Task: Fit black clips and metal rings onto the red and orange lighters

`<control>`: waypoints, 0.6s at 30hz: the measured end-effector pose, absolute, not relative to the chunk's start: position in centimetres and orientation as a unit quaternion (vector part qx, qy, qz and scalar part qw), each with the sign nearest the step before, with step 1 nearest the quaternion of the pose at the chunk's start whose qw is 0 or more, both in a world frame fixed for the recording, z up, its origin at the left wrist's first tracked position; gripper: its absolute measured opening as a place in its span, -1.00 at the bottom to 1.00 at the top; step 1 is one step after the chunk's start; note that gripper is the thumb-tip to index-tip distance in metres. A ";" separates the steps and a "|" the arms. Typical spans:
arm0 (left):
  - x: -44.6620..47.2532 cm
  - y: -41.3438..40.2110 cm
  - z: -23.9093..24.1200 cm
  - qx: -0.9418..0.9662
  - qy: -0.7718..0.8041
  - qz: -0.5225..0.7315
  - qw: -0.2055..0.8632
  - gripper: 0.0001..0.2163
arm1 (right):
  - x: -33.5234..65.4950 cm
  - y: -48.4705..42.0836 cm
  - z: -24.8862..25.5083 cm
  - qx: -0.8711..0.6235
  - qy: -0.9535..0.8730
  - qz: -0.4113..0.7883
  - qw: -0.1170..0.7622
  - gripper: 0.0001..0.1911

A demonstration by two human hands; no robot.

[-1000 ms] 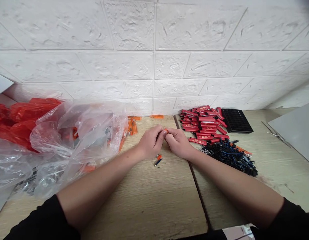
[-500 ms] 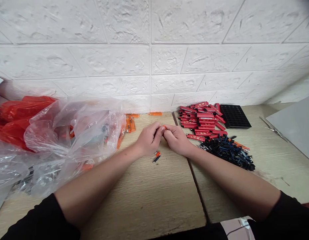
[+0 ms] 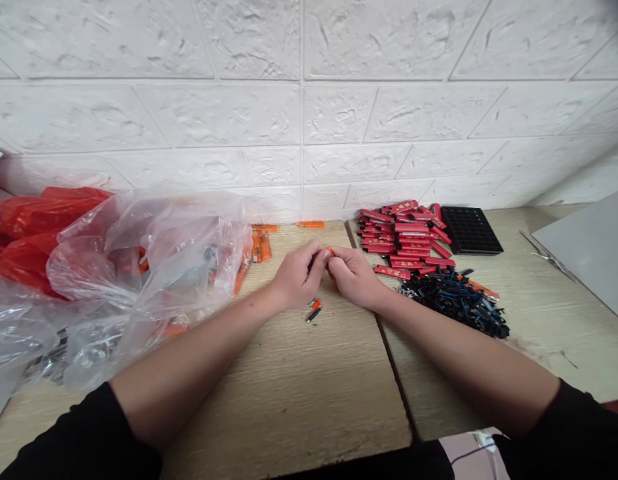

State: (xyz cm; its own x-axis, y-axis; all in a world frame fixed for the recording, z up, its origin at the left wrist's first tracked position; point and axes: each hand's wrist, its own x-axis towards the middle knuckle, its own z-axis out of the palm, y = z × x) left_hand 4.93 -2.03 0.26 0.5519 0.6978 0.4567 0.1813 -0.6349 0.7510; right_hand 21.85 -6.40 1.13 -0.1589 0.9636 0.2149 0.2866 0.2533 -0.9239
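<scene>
My left hand [image 3: 303, 275] and my right hand [image 3: 353, 275] meet over the middle of the table, fingers pinched together. Between their fingertips a bit of a small orange part [image 3: 330, 252] shows; the rest of it is covered by the fingers. Just below my left hand, a small orange piece [image 3: 316, 305] and a dark blue piece with a metal tip [image 3: 313, 313] lie on the wood. Behind and left of the hands are several translucent orange lighter bodies [image 3: 261, 245], with another orange body [image 3: 310, 225] by the wall.
Clear plastic bags [image 3: 139, 267] and a red bag [image 3: 53, 213] cover the left side. To the right are piled red lighter-like cases [image 3: 409, 243], a heap of black and blue parts [image 3: 453, 300], a black gridded tray [image 3: 471, 230] and tweezers [image 3: 551, 257]. A seam [image 3: 389, 353] splits the table.
Both hands stay pinched together at the same spot, with the orange part between them. The view has tilted very slightly; nothing else has visibly moved.
</scene>
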 end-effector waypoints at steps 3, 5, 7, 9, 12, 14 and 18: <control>4.9 -2.1 0.3 0.813 0.274 0.385 0.340 -0.68 | 22.1 -6.3 0.8 -0.456 -0.636 0.436 0.444 -0.73; 4.9 -2.1 0.3 0.811 0.279 0.382 0.344 -0.67 | 22.2 -6.3 0.6 -0.444 -0.620 0.472 0.442 -0.75; 4.9 -2.1 0.3 0.810 0.286 0.379 0.344 -0.65 | 22.3 -6.2 0.4 -0.438 -0.611 0.489 0.442 -0.77; 4.9 -2.0 0.2 0.809 0.292 0.376 0.344 -0.63 | 22.3 -6.2 0.3 -0.438 -0.608 0.491 0.444 -0.75; 4.9 -2.0 0.2 0.810 0.288 0.378 0.343 -0.63 | 22.3 -6.2 0.4 -0.446 -0.612 0.479 0.444 -0.73; 4.9 -2.0 0.2 0.812 0.282 0.384 0.338 -0.64 | 22.3 -6.2 0.4 -0.451 -0.618 0.467 0.443 -0.72; 4.9 -2.0 0.2 0.814 0.277 0.386 0.334 -0.66 | 22.3 -6.1 0.6 -0.450 -0.623 0.461 0.444 -0.71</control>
